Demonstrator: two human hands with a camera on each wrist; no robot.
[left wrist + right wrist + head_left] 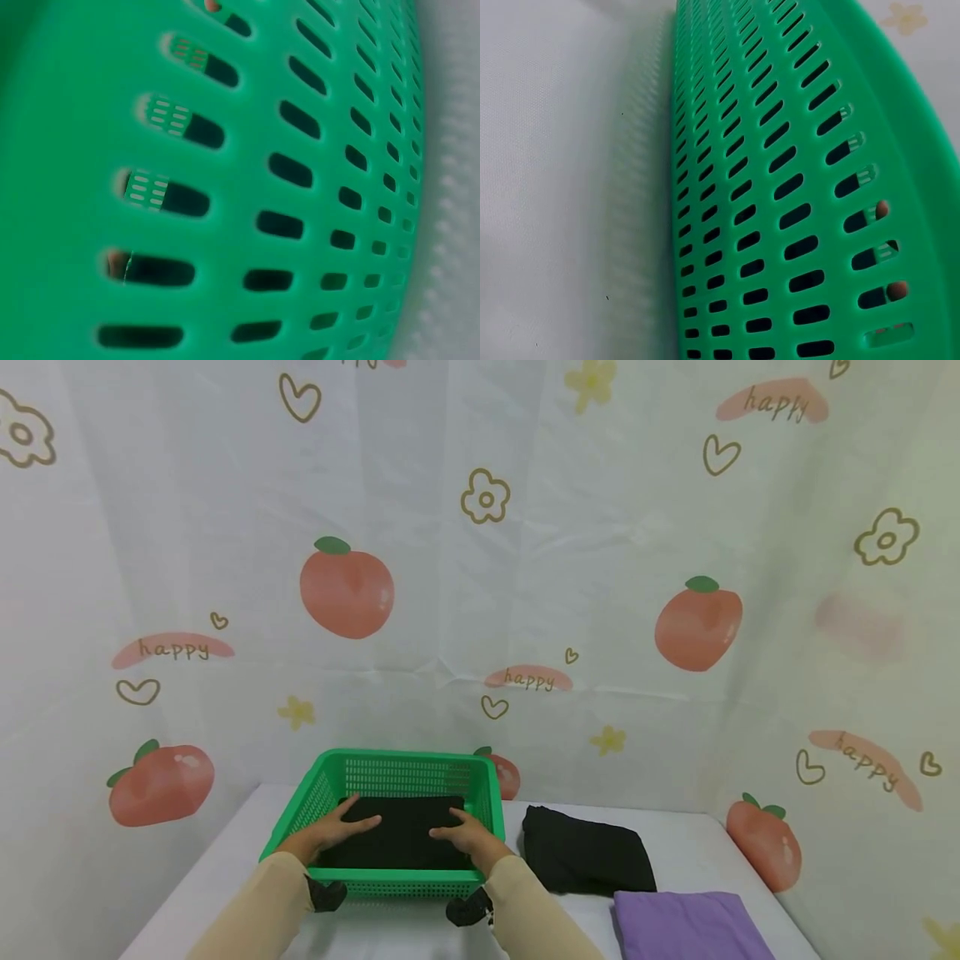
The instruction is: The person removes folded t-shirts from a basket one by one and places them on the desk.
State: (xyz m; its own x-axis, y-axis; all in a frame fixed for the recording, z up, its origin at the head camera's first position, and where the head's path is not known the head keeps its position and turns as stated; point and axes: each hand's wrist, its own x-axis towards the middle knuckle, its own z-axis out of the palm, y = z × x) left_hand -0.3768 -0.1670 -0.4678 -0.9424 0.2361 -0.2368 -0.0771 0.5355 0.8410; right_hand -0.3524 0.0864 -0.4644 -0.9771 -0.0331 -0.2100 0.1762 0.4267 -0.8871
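Note:
A green plastic basket (405,876) with slotted walls stands on the white table, and a folded black cloth (405,835) lies inside it. My left hand (333,831) reaches over the basket's left side, fingers spread over the cloth's left edge. Opposite it, my right hand (468,837) is at the cloth's right edge with its fingers spread. Whether either hand presses on the cloth is hard to tell. Both wrist views are filled by the outer basket wall (225,157), with small bits of finger showing through the slots of the wall (780,187).
Right of the basket lies another folded black cloth (588,852). A folded purple cloth (690,927) lies nearer, at the front right, touching or close to the black one. A white curtain (420,610) printed with peaches and hearts hangs behind the table (675,843).

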